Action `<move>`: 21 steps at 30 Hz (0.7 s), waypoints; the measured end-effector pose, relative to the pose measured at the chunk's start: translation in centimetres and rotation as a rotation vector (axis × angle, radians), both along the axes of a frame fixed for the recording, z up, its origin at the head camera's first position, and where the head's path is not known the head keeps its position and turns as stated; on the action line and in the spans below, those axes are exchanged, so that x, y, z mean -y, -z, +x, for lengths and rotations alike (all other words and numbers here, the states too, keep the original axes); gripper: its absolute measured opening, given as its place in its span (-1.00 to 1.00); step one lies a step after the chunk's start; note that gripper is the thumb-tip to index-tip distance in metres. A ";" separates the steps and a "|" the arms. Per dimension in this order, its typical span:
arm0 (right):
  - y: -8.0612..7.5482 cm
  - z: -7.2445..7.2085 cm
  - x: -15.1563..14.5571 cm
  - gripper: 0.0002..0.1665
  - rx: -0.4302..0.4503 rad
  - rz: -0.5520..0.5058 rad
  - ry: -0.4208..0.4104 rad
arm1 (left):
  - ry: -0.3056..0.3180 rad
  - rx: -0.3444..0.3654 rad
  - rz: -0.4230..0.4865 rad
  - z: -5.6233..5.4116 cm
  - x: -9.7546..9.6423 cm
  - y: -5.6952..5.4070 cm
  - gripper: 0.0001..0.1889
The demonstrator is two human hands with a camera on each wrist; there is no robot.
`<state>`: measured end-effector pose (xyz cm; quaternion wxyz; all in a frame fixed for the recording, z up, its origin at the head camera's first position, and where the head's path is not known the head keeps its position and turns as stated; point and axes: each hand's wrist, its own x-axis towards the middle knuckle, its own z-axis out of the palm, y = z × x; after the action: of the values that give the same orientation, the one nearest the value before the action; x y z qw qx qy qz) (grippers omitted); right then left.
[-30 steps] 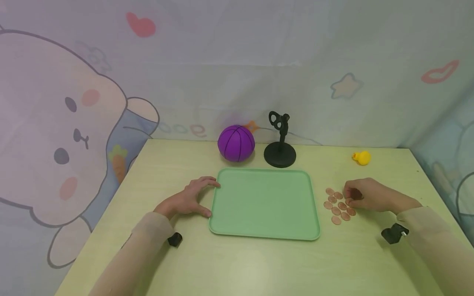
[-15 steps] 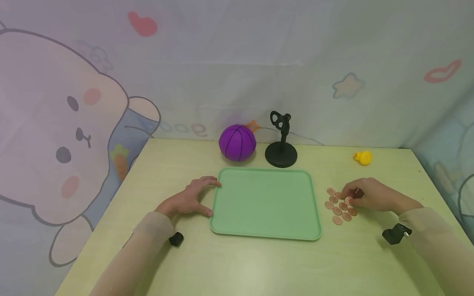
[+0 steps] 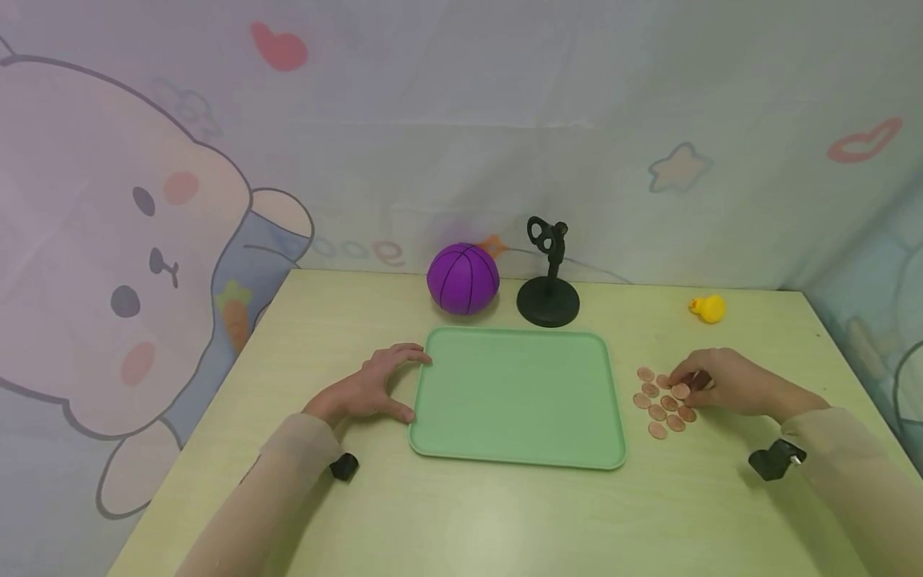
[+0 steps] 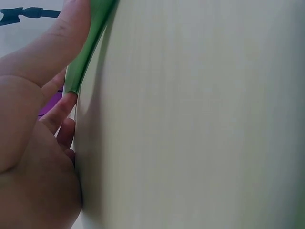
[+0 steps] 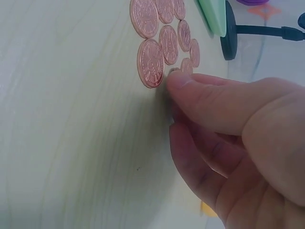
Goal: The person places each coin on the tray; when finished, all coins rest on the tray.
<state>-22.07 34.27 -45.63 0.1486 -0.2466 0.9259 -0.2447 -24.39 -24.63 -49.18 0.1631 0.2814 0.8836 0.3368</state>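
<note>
A light green tray [image 3: 519,397] lies flat mid-table. At its left edge is my left hand [image 3: 371,389], thumb and fingers spread apart, their tips touching the rim. In the left wrist view the thumb [image 4: 52,43] overlaps part of the tray's green side [image 4: 88,57]. Right of the tray, several copper-coloured coins [image 3: 658,412] lie close together. My right hand [image 3: 724,383] is over the group's right side, pinching a coin [image 3: 680,391] between thumb and fingertips. The right wrist view shows the thumb tip [image 5: 181,83] covering most of that coin.
Behind the tray sit a purple ball [image 3: 463,279] and a black stand [image 3: 548,300] with a round base. A small yellow toy [image 3: 709,308] lies at the back right. The patterned cloth [image 3: 447,144] hangs behind the table's far edge.
The right fingers have shifted slightly at the coins, and the coin between them shows more of its face than a second ago. My left hand stays at the tray's rim.
</note>
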 end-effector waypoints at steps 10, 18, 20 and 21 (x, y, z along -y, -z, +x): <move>0.0 -0.3 0.9 -0.72 -0.072 -0.107 -0.014 | -0.015 0.009 0.006 0.3 -0.1 -0.3 0.09; -0.3 -0.7 3.4 -0.75 -0.067 -0.216 -0.052 | -0.023 0.017 0.022 0.2 -0.3 0.0 0.11; -0.3 -0.9 4.1 -0.77 -0.061 -0.224 -0.048 | -0.022 0.012 0.018 0.2 -0.3 0.0 0.11; -0.2 -1.1 4.4 -0.77 -0.063 -0.225 -0.052 | -0.022 0.010 0.017 0.2 -0.3 0.0 0.11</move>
<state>-23.12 29.88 -45.41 0.0968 -0.2933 0.8900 -0.3355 -24.15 -24.35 -49.21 0.1614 0.2713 0.8829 0.3477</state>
